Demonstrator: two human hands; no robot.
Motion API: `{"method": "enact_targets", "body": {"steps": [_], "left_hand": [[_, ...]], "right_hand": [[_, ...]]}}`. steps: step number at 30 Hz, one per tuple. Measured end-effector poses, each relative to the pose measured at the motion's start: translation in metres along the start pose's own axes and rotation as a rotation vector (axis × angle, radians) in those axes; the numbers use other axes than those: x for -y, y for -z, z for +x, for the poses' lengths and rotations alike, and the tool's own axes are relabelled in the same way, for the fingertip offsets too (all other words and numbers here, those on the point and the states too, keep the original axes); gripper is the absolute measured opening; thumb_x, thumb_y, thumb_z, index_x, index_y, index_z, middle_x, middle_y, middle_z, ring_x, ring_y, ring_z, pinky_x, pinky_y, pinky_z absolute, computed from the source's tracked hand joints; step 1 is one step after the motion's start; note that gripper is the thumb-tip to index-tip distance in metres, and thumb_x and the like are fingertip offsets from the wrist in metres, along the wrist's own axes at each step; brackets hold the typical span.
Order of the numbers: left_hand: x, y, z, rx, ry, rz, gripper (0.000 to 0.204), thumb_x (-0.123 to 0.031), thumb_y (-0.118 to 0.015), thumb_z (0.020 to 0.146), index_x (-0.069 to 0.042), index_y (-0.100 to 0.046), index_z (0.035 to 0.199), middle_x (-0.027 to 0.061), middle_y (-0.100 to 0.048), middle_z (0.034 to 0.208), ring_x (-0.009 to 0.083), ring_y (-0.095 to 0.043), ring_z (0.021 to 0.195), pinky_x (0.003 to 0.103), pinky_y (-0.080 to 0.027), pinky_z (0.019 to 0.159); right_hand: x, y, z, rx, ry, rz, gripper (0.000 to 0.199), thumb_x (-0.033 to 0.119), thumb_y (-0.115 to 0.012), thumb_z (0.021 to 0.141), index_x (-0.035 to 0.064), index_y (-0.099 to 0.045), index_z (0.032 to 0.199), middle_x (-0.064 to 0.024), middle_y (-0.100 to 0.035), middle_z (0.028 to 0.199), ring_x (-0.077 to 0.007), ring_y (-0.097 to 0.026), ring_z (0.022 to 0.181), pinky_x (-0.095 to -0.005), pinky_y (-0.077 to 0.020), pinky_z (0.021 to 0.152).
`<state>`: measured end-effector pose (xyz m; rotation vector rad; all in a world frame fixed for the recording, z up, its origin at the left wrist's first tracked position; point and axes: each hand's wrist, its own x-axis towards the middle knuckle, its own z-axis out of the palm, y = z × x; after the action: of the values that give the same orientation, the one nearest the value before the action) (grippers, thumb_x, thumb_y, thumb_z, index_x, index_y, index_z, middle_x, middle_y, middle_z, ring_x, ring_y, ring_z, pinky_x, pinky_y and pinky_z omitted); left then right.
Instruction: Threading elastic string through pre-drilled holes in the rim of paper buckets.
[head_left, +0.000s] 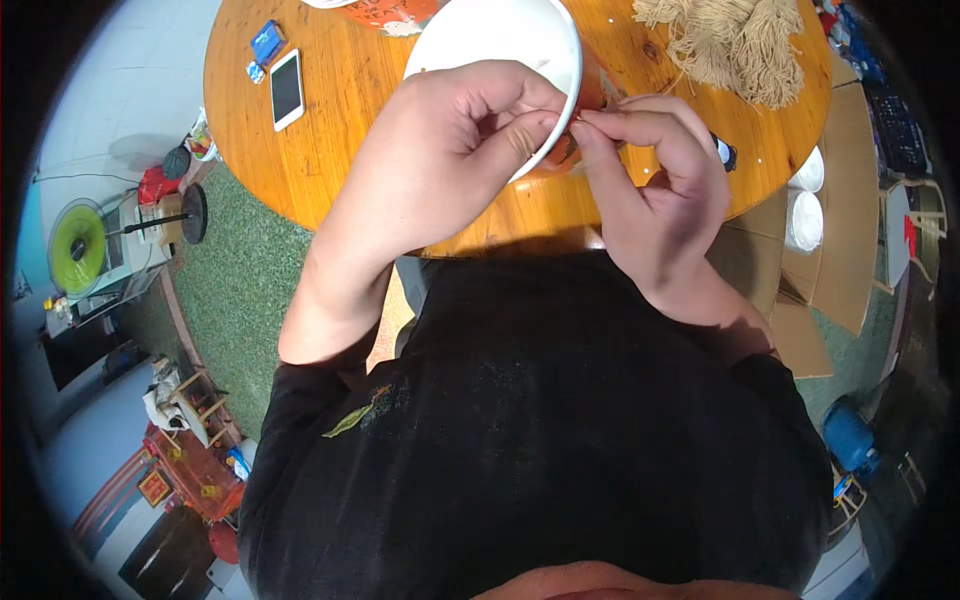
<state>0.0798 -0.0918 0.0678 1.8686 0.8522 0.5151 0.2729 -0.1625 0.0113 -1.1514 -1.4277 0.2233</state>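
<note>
A tilted bucket (470, 38), white inside with a pale rolled rim and a red-orange printed outer wall, sits near the table's front edge. My left hand (440, 150) reaches over its mouth, fingers curled and thumb tip close to the inner side of the rim. Whatever those fingers grip is hidden. Just outside the rim, my right hand (660, 160) pinches thumb and index finger together by the printed wall. Something small and reddish shows at that pinch, too small to name. Both hands' fingertips almost meet across the rim.
On the round wooden table (310, 165) are a white phone (287, 92), a small blue packet (267, 42), another printed bucket (395, 14) and bundles of beige string (745, 45). Cardboard boxes (840, 200) and white tubs (804, 220) stand at the right. A fan (80, 248) is at left.
</note>
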Motion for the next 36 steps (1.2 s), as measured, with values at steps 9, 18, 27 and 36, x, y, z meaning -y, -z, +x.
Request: {"method": "enact_targets", "body": {"steps": [9, 18, 27, 36], "left_hand": [[0.006, -0.009, -0.01, -0.178, -0.119, -0.2, 0.011, -0.003, -0.064, 0.108, 0.003, -0.07, 0.116, 0.0016, -0.073, 0.102, 0.0066, -0.067, 0.091, 0.021, -0.053, 0.079], [0.008, -0.011, -0.014, -0.336, -0.407, -0.26, 0.01, 0.001, -0.061, 0.108, 0.004, -0.065, 0.116, 0.0134, -0.072, 0.123, 0.0104, -0.068, 0.103, 0.025, -0.055, 0.089], [0.008, -0.011, -0.03, -0.307, -0.418, -0.295, 0.012, -0.003, -0.06, 0.11, 0.003, -0.063, 0.119, 0.0094, -0.074, 0.107, 0.011, -0.069, 0.101, 0.026, -0.055, 0.09], [-0.003, 0.009, -0.055, -0.432, -0.221, -0.031, 0.016, -0.003, -0.075, 0.1, -0.001, -0.077, 0.115, 0.0069, -0.075, 0.101, 0.0142, -0.071, 0.094, 0.027, -0.055, 0.085]], "right_hand": [[0.007, 0.014, 0.008, 0.267, -0.214, 0.063, 0.012, 0.005, -0.084, 0.086, 0.0026, -0.075, 0.092, -0.0087, -0.074, 0.093, -0.0252, -0.071, 0.085, -0.0337, -0.0547, 0.077], [0.013, 0.018, 0.012, 0.367, -0.196, 0.146, 0.011, -0.004, -0.077, 0.091, -0.001, -0.07, 0.099, -0.0076, -0.07, 0.094, -0.0159, -0.065, 0.087, -0.0286, -0.0517, 0.083], [0.021, 0.01, 0.018, 0.463, -0.161, 0.197, 0.01, -0.004, -0.075, 0.09, 0.0001, -0.069, 0.097, -0.0057, -0.069, 0.089, -0.0149, -0.066, 0.082, -0.0281, -0.0528, 0.078], [0.021, -0.004, 0.047, 0.643, -0.018, 0.266, 0.007, 0.001, -0.074, 0.092, 0.0009, -0.067, 0.095, -0.0069, -0.067, 0.086, -0.0181, -0.067, 0.078, -0.0302, -0.0513, 0.071]]}}
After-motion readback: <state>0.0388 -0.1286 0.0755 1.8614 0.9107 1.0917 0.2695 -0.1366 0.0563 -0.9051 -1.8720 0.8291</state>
